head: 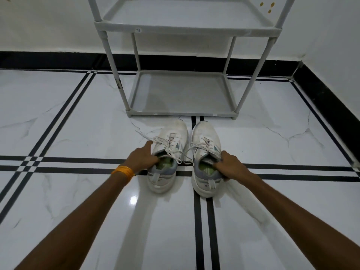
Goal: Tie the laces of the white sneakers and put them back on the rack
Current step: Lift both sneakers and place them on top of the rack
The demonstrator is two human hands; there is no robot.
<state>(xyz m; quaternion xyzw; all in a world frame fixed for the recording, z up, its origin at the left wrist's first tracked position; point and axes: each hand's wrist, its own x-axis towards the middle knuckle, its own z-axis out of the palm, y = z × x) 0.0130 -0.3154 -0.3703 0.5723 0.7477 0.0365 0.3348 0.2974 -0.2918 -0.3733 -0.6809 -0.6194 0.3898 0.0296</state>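
Two white sneakers stand side by side on the floor, toes pointing at the rack. My left hand grips the collar of the left sneaker, fingers inside its opening. My right hand grips the collar of the right sneaker the same way. The laces of both shoes lie loose, with ends trailing to the left and between the shoes. The grey shoe rack stands just beyond the toes, and its bottom shelf holds nothing.
The rack's upper shelf is also bare. A white wall with a black skirting runs behind the rack, and another wall closes the right side. The floor is glossy white marble tile with black stripes.
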